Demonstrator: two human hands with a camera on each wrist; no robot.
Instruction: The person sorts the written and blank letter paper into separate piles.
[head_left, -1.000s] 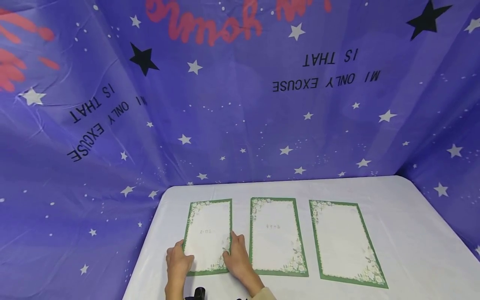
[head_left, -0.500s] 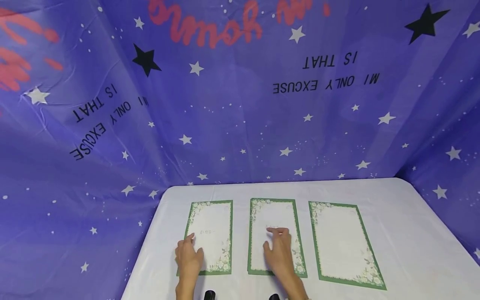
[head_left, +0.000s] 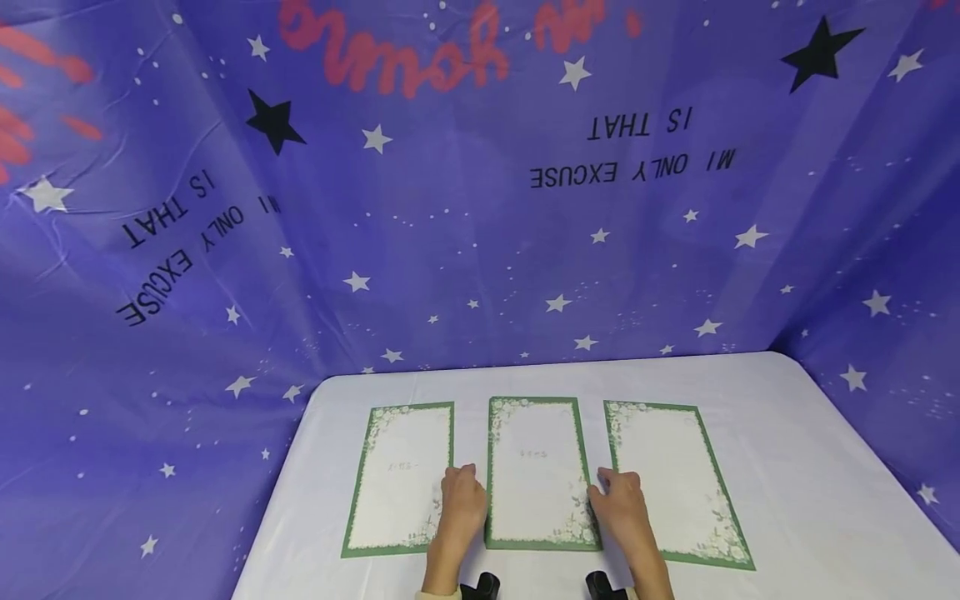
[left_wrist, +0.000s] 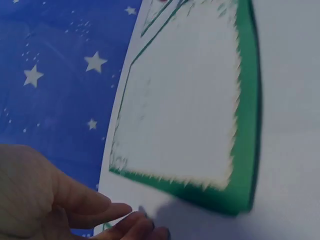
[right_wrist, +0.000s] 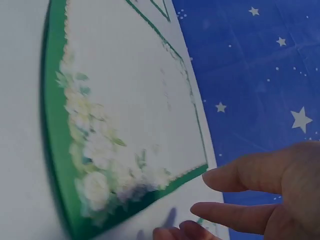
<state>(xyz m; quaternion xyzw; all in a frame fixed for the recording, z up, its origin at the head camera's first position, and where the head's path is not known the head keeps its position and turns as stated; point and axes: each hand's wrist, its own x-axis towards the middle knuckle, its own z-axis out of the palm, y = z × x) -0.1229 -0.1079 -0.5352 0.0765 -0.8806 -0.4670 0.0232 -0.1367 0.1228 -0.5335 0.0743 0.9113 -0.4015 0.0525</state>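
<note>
The middle sheet of paper (head_left: 535, 475), with a green floral border and faint handwriting, lies on the white table. At its left edge is my left hand (head_left: 462, 504); in the left wrist view that hand (left_wrist: 55, 200) has loosely bent fingers and a small gap to the paper. My right hand (head_left: 622, 504) is at the right edge, over the near gap to the right sheet (head_left: 667, 475). In the right wrist view, the thumb of the right hand (right_wrist: 255, 195) is at the sheet's border, with fingers spread and nothing gripped. Whether it touches, I cannot tell.
A matching left sheet (head_left: 405, 483) with faint writing lies beyond my left hand. The right sheet bears no visible writing. White cloth covers the table (head_left: 810, 500). A purple star-printed curtain (head_left: 480, 208) rises behind and at both sides.
The left hand went from the left sheet across to the middle sheet's left edge. My right hand went from the left sheet, over the middle one, to its right edge. The sheets stay in place.
</note>
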